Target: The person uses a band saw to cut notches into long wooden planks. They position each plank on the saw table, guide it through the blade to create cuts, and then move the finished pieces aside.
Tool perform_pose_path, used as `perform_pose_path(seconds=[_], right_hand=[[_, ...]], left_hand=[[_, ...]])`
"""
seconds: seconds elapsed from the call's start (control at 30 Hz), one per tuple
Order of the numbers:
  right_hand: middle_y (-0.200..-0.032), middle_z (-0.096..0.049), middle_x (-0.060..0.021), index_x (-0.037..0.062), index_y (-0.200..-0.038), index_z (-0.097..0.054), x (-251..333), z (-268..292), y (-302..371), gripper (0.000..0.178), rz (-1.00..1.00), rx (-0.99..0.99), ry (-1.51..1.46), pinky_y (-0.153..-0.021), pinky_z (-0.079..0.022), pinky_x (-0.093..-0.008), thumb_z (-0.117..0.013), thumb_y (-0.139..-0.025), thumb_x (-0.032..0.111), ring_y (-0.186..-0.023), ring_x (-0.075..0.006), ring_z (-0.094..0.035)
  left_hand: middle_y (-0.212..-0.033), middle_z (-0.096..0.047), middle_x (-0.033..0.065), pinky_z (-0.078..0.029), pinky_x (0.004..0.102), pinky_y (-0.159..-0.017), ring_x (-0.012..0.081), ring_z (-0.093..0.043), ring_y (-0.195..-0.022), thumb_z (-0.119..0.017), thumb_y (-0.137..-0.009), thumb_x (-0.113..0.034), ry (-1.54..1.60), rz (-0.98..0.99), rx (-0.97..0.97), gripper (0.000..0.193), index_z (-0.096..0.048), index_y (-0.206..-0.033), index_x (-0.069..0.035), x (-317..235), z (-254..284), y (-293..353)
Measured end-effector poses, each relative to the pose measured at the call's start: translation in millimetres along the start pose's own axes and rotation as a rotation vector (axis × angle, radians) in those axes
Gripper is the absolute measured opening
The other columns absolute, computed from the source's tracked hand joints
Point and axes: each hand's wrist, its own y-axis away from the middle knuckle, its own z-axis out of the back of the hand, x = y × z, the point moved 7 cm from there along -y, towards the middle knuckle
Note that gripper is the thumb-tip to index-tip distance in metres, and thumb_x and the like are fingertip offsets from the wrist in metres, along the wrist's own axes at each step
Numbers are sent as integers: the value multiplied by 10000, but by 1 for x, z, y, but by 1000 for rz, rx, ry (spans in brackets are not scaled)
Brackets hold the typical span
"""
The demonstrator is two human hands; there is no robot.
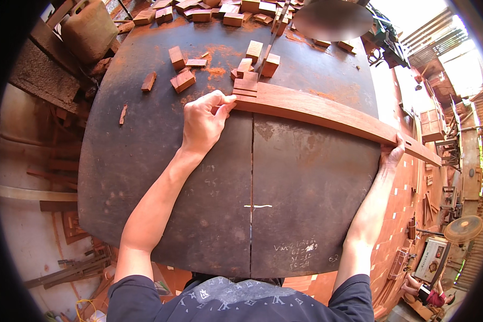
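Observation:
A long reddish wooden beam [316,106] lies slantwise across the dark metal saw table [209,177], its right end reaching past the table's edge. Saw cuts mark its left end, and small offcuts stand right behind that end. A thin upright saw blade [271,45] meets the beam's far side close to these cuts. My left hand [206,118] is closed, thumb and fingertips pinching the beam's left end near the cuts. Toward the other end, my right hand [393,153] grips the beam from the near side, some of its fingers hidden by the wood.
Loose wood blocks [183,80] and orange sawdust lie left of the blade. More offcuts [233,19] are heaped along the far edge. A slot [252,161] runs down the table toward me. A dusty jerrycan [89,29] stands far left. Another person [432,294] is at the lower right.

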Motion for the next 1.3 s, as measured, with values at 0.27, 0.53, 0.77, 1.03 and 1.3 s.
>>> perform_pose_path(seconds=[0.27,0.53,0.77,1.03,1.3], right_hand=[[-1250,-693,-80,73,-1292,-639,4,-18,15,403,18,49,-49,-956,-555,-443,-700,-954,284,-1166,-234,-658],[-1254,-686,-84,65,-1300,-628,5,-1,8,422,9,-1,-27,-958,-560,-429,-690,-952,294,-1174,-239,-656],[-1249,-687,-81,68,-1294,-626,2,-4,8,413,17,-12,0,-962,-566,-430,-680,-958,302,-1171,-233,-660],[-1233,-696,-84,68,-1302,-623,2,-11,12,407,-7,16,-33,-953,-570,-427,-660,-971,302,-1155,-235,-671],[-1232,-696,-92,62,-1314,-614,-1,-13,13,419,4,17,-15,-929,-584,-430,-661,-971,298,-1137,-248,-683]], left_hand=[[-813,-759,7,-596,242,-648,73,-734,-747,-776,-975,-37,-5,39,12,56,-755,-935,-3,5,-1,0],[-822,-777,20,-597,251,-663,78,-742,-760,-773,-973,-30,10,2,6,40,-758,-948,-2,2,-2,-2],[-834,-788,35,-576,246,-662,71,-730,-755,-769,-967,-10,6,-29,14,31,-759,-944,7,1,0,0],[-818,-785,38,-565,245,-657,66,-721,-750,-766,-968,-5,-2,-35,17,33,-761,-937,6,0,2,1],[-814,-786,39,-564,246,-655,65,-728,-760,-767,-965,-2,-10,-34,18,35,-755,-933,6,0,3,-1]])
